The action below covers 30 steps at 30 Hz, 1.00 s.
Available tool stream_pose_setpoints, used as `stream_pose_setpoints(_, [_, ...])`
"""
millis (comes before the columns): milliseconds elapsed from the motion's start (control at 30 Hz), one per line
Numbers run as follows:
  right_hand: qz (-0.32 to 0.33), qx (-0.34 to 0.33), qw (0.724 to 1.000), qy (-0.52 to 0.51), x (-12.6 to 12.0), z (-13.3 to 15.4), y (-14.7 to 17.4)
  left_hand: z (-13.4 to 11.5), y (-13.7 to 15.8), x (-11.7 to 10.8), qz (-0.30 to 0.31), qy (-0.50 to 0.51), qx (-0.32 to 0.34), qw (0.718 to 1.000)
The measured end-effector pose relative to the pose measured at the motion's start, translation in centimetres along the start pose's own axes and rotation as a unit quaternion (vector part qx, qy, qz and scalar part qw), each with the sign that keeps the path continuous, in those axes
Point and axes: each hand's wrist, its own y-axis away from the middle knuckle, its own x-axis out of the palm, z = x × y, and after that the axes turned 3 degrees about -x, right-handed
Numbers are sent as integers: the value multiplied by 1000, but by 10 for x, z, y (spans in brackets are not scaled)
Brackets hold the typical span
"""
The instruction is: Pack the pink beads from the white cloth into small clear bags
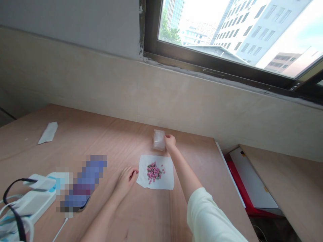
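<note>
A white sheet lies on the wooden table, with a heap of several small pink pieces on it. My left hand rests on the table, fingers curled at the sheet's left edge. My right hand reaches beyond the sheet and pinches a small clear plastic bag, which stands upright off the table.
A white paper strip lies at the far left of the table. A white power strip and adapters with cables sit at the near left, beside a blurred-out object. A red and white board leans in the gap at the table's right edge.
</note>
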Motion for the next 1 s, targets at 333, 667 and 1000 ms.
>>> stream_pose_setpoints(333, [-31,8,998,61,-1,4,14,-1,0,2,-13,-15,11,1000])
stream_pose_setpoints(667, [-63,-10,998,-9,-36,-23,47,-1,2,1,-8,2,10,1000])
stream_pose_setpoints(1000, [-52,24,992,111,-87,-104,167,-4,20,6,1,-20,-2,1000])
